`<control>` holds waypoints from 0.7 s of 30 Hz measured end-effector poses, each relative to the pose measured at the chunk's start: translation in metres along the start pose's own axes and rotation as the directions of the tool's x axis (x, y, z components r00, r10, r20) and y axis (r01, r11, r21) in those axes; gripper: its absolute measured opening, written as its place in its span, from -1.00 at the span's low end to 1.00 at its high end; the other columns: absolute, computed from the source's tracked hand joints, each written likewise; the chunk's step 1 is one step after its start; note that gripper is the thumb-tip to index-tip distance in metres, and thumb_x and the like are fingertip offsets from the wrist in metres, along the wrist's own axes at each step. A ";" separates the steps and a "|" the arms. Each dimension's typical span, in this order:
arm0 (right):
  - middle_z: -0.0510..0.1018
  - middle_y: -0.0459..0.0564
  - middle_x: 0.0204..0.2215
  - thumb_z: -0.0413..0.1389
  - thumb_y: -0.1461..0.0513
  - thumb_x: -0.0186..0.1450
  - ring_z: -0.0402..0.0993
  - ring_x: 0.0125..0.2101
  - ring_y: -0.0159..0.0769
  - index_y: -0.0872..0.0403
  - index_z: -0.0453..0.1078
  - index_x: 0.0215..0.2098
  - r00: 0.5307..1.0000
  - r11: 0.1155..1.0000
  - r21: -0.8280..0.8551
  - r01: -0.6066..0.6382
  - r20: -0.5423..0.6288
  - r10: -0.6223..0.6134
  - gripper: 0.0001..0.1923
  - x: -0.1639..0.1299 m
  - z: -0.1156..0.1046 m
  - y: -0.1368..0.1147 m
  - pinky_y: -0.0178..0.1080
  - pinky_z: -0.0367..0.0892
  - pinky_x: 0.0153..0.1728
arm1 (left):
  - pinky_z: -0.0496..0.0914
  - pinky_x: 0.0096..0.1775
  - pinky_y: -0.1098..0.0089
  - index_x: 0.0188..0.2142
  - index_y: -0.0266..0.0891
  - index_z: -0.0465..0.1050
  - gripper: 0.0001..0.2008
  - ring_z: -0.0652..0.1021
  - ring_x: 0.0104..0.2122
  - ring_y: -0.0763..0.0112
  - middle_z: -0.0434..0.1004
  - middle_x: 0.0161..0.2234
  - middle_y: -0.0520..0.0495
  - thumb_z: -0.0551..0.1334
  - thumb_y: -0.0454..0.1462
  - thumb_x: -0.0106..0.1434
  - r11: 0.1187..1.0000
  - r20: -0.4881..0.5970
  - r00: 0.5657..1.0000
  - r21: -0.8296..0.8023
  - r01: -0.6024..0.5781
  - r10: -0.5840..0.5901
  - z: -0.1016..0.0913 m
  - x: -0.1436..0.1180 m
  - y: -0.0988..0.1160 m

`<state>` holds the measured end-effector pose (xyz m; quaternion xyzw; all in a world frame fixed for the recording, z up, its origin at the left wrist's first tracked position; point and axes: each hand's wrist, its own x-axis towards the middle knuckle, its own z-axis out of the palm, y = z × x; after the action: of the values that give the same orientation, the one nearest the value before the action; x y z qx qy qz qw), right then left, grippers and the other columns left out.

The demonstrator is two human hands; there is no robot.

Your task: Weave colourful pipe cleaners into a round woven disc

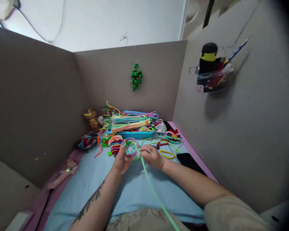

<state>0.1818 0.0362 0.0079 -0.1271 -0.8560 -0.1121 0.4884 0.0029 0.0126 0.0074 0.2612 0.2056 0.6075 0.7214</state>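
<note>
My left hand point(123, 160) is closed around the side of a small round woven bowl point(130, 147), with its mouth tilted toward me. Rings of purple, yellow and green show inside the bowl. Just to the right, my right hand point(152, 157) pinches a light green pipe cleaner point(149, 183) close to the bowl's rim. That strip's long end runs down toward my lap. Behind my left hand lies a striped fuzzy piece point(115, 148) with a pink curly top. Yellow-handled pliers or scissors point(167, 154) lie beyond my right hand; which kind I cannot tell.
A blue tray point(131, 135) holds bundles of pastel pipe cleaners point(130, 122). A dark bowl point(80, 143) and a pink glue gun point(64, 175) are at left. A black phone point(191, 163) lies right. Partition walls enclose the table; a clear holder point(213, 78) hangs on the right one.
</note>
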 end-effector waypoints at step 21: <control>0.39 0.01 -0.39 -0.09 0.39 0.19 0.30 -0.36 -0.32 0.06 0.23 -0.30 1.000 1.000 0.014 -0.008 0.007 0.008 -0.83 0.002 -0.004 -0.002 -0.24 0.28 -0.35 | 0.45 -0.27 0.35 -0.07 -0.15 0.32 -0.64 0.50 -0.21 0.32 0.47 -0.16 -0.06 0.24 -0.19 0.12 0.998 -0.103 0.993 -0.016 -0.061 0.059 0.007 0.000 0.000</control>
<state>0.1833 0.0328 0.0120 -0.1274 -0.8580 -0.1039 0.4866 0.0068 0.0113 0.0131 0.2287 0.2287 0.6433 0.6939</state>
